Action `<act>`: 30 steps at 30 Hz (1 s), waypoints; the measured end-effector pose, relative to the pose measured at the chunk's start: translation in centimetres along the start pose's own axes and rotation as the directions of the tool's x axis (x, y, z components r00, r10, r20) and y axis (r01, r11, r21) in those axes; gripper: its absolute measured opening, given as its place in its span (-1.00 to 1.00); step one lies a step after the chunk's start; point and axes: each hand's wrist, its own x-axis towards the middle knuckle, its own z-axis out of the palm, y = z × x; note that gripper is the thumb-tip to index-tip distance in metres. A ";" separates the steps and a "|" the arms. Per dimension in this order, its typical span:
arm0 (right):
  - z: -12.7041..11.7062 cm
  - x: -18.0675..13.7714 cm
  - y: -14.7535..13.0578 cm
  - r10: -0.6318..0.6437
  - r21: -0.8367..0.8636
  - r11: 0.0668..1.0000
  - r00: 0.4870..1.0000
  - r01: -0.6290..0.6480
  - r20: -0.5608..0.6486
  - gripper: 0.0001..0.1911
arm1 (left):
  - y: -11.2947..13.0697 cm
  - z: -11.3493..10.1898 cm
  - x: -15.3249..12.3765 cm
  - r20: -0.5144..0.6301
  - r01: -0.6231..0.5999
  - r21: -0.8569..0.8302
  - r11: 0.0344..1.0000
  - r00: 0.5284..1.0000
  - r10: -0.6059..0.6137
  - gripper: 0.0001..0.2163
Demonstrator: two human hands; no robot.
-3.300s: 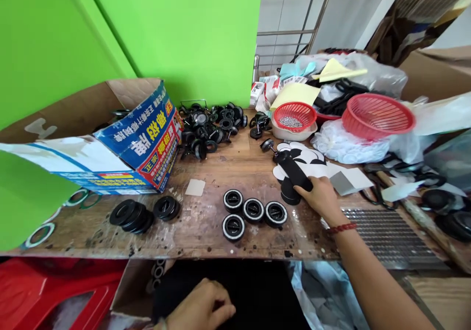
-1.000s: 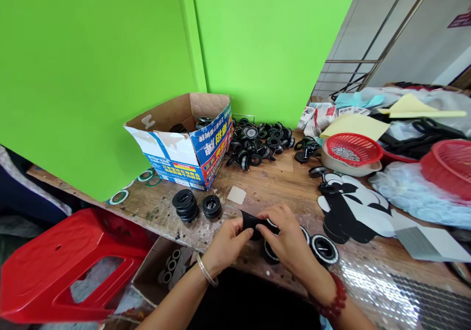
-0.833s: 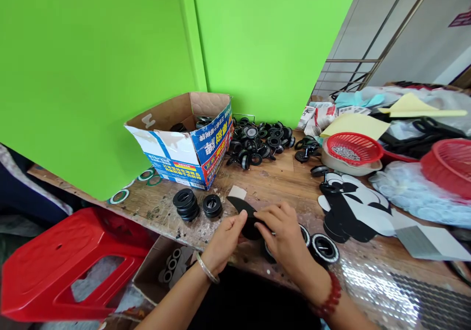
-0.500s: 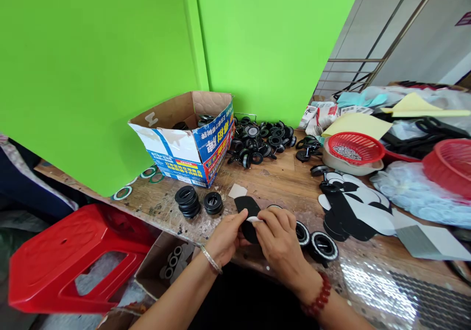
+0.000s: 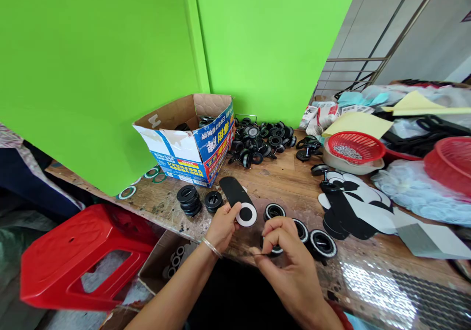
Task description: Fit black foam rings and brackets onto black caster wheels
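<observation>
My left hand (image 5: pixel 222 223) pinches a black sticker strip (image 5: pixel 235 195) whose near end shows a white ring around a black dot. My right hand (image 5: pixel 285 251) is closed in a pinch just right of it, holding a thin black disc seen edge-on. Directly beyond the right hand lie several black round parts with white rims (image 5: pixel 321 243) on the wooden bench (image 5: pixel 287 183). Two short stacks of black rings (image 5: pixel 189 200) sit left of the left hand.
An open cardboard box (image 5: pixel 191 141) holds black parts, with a heap of them (image 5: pixel 257 141) beside it. Black and white sticker sheets (image 5: pixel 349 205), red baskets (image 5: pixel 353 147) and plastic bags fill the right. A red stool (image 5: pixel 79 259) stands lower left.
The right hand took a black strip from the sheets and brought it to the left hand. It then peeled a disc off and drew back toward me, baring a white ring on the strip.
</observation>
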 end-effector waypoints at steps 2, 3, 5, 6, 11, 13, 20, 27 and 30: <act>0.5 0.1 -0.4 0.112 0.104 0.987 0.991 -0.119 0.069 -0.82 | -0.3 0.3 0.0 0.012 -0.053 0.063 0.997 0.999 0.052 -0.66; 0.9 0.1 -0.2 0.143 0.115 0.981 0.985 -0.154 0.096 -0.84 | -0.4 0.5 -0.2 0.033 -0.073 0.091 0.993 0.997 0.070 -0.68; 1.7 0.1 0.9 0.130 0.031 0.991 0.986 -0.134 0.103 -0.94 | -0.5 0.8 -0.6 0.066 -0.118 0.128 0.985 0.992 0.111 -0.69; 2.0 0.1 1.6 0.092 -0.056 0.995 0.992 -0.087 0.081 -0.94 | -0.5 0.9 -0.8 0.070 -0.143 0.140 0.980 0.989 0.134 -0.69; 1.8 0.4 4.4 -0.069 -0.361 0.931 0.997 0.058 -0.017 -0.77 | -0.1 0.2 -1.7 0.098 -0.169 0.180 0.969 0.983 0.153 -0.72; 1.5 0.8 4.7 -0.064 -0.327 0.942 0.997 0.074 0.040 -0.88 | 0.1 -0.2 -1.9 0.141 -0.173 0.200 0.964 0.979 0.147 -0.73; 1.3 2.1 4.8 0.126 -0.072 0.991 0.976 -0.115 0.176 -0.75 | 1.2 -0.9 -2.9 0.176 -0.221 0.360 0.906 0.970 0.167 -0.73; 0.9 3.4 5.6 0.421 0.098 0.882 0.864 -0.461 0.277 -0.66 | 1.0 -2.0 -3.0 0.262 -0.195 0.154 0.969 0.953 0.151 -0.54; 1.7 2.9 5.0 0.412 0.053 0.892 0.857 -0.449 0.310 -0.68 | 1.2 -1.6 -3.3 0.378 -0.174 0.083 0.981 0.917 0.130 -0.44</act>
